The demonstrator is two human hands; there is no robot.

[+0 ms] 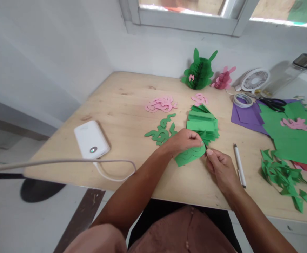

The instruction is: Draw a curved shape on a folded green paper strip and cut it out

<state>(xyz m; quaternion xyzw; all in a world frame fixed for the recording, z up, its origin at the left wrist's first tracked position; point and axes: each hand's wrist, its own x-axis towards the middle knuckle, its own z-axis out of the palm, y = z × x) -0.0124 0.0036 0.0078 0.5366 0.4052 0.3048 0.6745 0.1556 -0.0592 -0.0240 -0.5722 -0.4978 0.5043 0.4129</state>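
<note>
My left hand pinches the upper edge of a piece of green paper with curved lines drawn on it. At the paper's right end, my right hand is closed on a thin dark tool, mostly hidden by the fingers; its tip touches the paper edge. Just beyond the hands lies a folded green paper piece with fanned pleats. Curved green cutouts are heaped left of it. Farther back are a pile of pink cutouts and a smaller pink group.
A white pen and green scraps lie right. Behind them are green sheets, purple paper, black-handled scissors, tape and a fan. Green and pink paper figures stand behind. A power bank sits left.
</note>
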